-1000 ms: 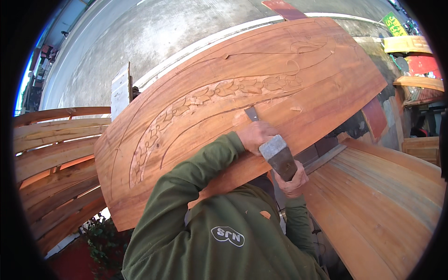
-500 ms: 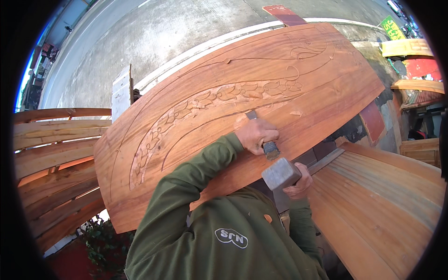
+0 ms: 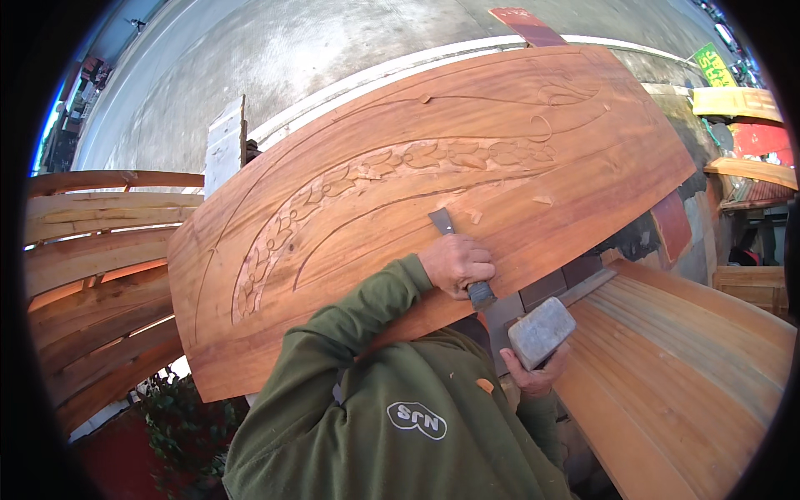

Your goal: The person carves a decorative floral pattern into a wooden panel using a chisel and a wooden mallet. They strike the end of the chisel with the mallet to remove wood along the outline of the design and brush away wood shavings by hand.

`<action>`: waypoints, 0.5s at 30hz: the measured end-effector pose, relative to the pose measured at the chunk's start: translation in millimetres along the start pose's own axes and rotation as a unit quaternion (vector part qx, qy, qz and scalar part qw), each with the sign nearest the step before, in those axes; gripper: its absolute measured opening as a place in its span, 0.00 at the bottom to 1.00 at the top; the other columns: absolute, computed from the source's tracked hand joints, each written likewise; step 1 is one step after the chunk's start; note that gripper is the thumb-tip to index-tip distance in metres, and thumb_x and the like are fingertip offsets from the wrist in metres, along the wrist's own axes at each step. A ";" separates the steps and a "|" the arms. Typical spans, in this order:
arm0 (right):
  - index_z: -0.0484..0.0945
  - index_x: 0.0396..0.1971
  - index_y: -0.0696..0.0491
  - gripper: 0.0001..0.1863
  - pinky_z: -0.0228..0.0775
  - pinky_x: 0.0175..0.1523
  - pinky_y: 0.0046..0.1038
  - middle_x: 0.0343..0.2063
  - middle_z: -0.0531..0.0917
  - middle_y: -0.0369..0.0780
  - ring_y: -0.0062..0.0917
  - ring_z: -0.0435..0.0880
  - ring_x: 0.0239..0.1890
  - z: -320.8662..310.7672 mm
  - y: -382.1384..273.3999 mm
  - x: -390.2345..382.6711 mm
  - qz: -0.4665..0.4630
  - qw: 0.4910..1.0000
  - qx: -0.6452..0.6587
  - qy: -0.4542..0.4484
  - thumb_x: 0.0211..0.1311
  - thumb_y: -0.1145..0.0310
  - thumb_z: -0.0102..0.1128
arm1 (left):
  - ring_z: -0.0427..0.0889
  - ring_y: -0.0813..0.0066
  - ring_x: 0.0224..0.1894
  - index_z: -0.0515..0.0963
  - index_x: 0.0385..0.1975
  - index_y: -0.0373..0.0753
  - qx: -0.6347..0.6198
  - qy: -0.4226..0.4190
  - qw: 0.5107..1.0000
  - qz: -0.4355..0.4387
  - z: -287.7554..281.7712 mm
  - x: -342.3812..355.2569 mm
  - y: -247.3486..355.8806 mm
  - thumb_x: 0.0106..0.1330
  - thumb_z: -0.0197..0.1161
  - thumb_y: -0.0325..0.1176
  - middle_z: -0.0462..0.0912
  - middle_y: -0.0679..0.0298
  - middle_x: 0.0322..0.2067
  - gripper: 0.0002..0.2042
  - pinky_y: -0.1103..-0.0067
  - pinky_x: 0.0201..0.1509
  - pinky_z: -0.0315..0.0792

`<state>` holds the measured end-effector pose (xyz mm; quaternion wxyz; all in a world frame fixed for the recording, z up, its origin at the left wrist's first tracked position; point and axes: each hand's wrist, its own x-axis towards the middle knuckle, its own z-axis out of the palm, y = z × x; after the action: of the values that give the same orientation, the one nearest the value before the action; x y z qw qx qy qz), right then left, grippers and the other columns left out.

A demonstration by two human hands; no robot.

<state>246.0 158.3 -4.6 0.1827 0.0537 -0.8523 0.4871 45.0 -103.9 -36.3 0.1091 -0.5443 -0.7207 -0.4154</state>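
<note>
A broad reddish-brown wooden panel (image 3: pixel 375 267) lies in front of me, carved with a curved band of leaves (image 3: pixel 367 167) and thin scrolling lines. My left hand (image 3: pixel 458 265) is closed around a chisel (image 3: pixel 442 220). Its wide flat blade points away from me over the panel, and the worn butt shows below my fist. Lower right, near the panel's close edge, my right hand (image 3: pixel 540 375) grips a mallet with a blocky grey head (image 3: pixel 542 332). The mallet's handle is mostly hidden. Wood chips (image 3: pixel 475 216) lie close to the chisel blade.
Curved wooden slats (image 3: pixel 108 237) stand at the left. A grooved wooden board (image 3: pixel 683 367) slopes away at the right, beside the mallet. Beyond the panel stretches concrete pavement (image 3: pixel 333 50). A whitish board (image 3: pixel 223 146) rises behind the panel's left part.
The chisel blade has drawn back from the carved line toward me. My right hand has moved the mallet right and down, away from the chisel's butt. A fresh-looking chip now shows by the blade.
</note>
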 end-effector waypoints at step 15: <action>0.75 0.56 0.59 0.44 0.86 0.41 0.42 0.37 0.87 0.46 0.44 0.89 0.34 40.8 24.7 -5.4 -0.164 0.979 -0.012 0.118 0.54 0.40 0.85 | 0.82 0.53 0.35 0.74 0.32 0.43 -0.023 -0.077 0.997 0.002 -7.3 -15.9 -9.4 0.55 0.74 0.38 0.76 0.59 0.31 0.15 0.59 0.36 0.74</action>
<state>233.8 136.0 -45.3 0.3597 0.1326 -0.8102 0.4434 40.7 -120.8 -45.9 0.0416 -0.5784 -0.7158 -0.3890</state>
